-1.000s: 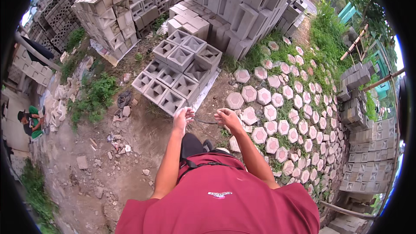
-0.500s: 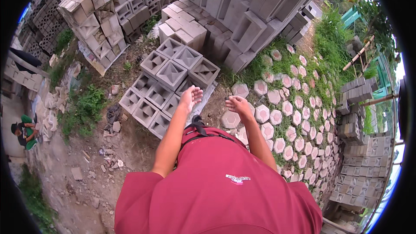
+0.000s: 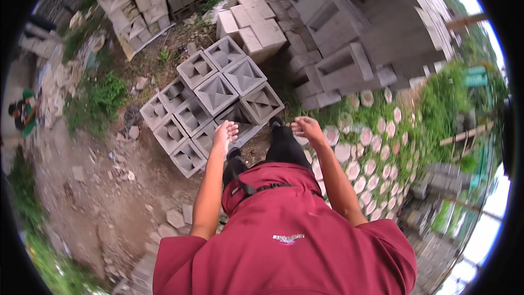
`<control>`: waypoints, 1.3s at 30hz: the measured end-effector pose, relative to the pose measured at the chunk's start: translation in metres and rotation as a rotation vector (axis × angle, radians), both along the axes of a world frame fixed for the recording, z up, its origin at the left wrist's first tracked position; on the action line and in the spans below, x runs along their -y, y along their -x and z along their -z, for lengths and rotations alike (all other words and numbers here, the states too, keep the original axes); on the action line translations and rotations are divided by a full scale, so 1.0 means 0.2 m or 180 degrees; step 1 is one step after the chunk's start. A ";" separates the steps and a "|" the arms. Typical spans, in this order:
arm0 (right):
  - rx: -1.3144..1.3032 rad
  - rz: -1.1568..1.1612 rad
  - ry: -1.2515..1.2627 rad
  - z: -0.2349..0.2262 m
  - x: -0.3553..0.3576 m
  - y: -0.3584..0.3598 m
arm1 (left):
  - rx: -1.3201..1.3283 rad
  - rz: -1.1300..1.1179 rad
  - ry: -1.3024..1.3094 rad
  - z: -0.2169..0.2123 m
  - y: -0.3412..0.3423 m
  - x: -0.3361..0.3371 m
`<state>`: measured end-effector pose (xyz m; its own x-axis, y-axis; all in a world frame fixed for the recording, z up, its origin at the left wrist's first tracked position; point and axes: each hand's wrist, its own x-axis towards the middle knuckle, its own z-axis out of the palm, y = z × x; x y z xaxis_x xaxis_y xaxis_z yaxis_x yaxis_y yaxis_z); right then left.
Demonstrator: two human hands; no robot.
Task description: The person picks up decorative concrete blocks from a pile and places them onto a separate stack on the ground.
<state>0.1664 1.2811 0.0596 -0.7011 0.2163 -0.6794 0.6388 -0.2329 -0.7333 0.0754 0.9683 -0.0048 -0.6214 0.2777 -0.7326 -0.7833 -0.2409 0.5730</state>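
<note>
My left hand (image 3: 225, 133) is in front of me, palm turned inward and fingers apart, with nothing in it. It appears over the near edge of a group of grey hollow concrete blocks (image 3: 216, 94) with pyramid-shaped faces, several of them raised on a lower layer. Apart from it, my right hand (image 3: 307, 129) hangs in the air with loosely bent fingers and holds nothing. Below that hand are my dark trouser leg and the first of the round-looking pavers (image 3: 331, 135). Neither hand visibly grips a block.
A tall stack of large grey blocks (image 3: 349, 65) rises at the far right, beside a lower pile of pale blocks (image 3: 256, 22). Hexagonal pavers lie in grass on the right. Rubble (image 3: 125, 166) covers the dirt on the left, where another person (image 3: 23, 112) sits.
My view has shifted and turned, so the blocks sit differently in the picture and my legs show more. Both hands stay raised and empty, now slightly further apart.
</note>
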 end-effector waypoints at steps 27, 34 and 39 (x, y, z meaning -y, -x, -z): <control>0.1541 -0.0460 0.0277 2.66 -0.57 1.12 | -0.0784 -0.2493 0.2695 2.24 0.33 -0.91; 0.1189 -0.0395 0.1093 2.36 -0.71 0.84 | -0.0744 -0.2012 0.2216 1.93 0.34 -0.99; 0.1428 -0.0440 0.1130 1.74 -0.63 0.65 | 0.0842 -0.1918 -0.0158 1.44 0.13 -0.95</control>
